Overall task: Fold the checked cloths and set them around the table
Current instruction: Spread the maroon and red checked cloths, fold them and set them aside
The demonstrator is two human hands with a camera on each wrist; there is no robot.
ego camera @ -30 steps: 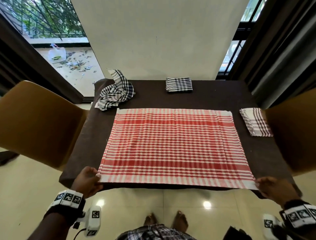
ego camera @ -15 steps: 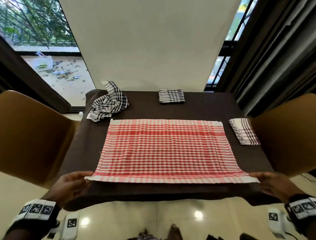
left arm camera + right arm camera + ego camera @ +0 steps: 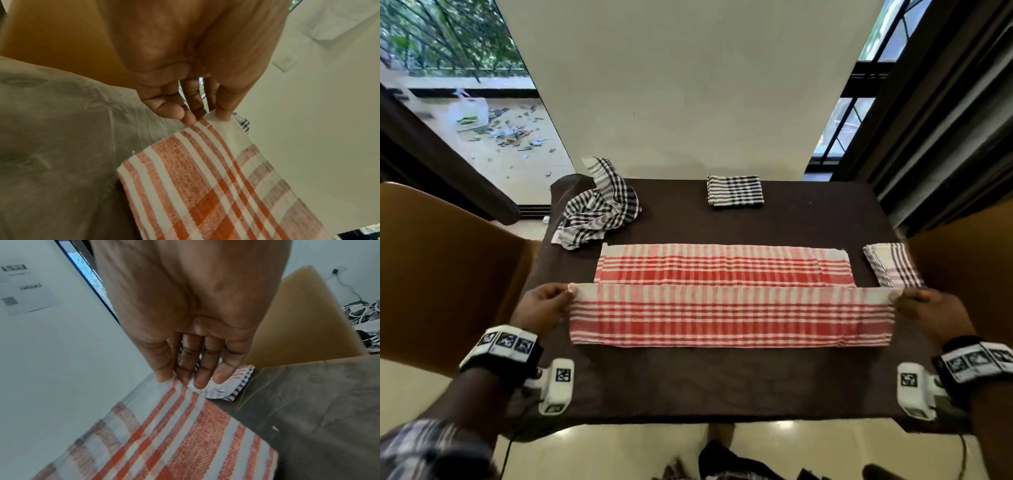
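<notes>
A red and white checked cloth point(image 3: 726, 270) lies across the dark table point(image 3: 722, 380). Its near edge is lifted and carried toward the far edge, so the raised half point(image 3: 729, 318) hangs above the flat half. My left hand point(image 3: 544, 305) pinches the near left corner point(image 3: 213, 120) between thumb and fingers. My right hand point(image 3: 924, 311) pinches the near right corner point(image 3: 180, 384). A crumpled black and white checked cloth point(image 3: 599, 205) sits at the far left. A folded black checked cloth point(image 3: 734, 190) lies at the far middle, and a folded maroon-striped cloth point(image 3: 893, 263) at the right.
Tan chairs stand at the left point(image 3: 445, 274) and right point(image 3: 969, 267) sides of the table. A white wall point(image 3: 688, 85) rises right behind the far edge, with windows on either side. The near strip of the table, by my wrists, is bare tablecloth.
Both hands lifted the red cloth's near edge off the table's front and carried it away from me, doubling the cloth over. The head view moved in closer over the table.
</notes>
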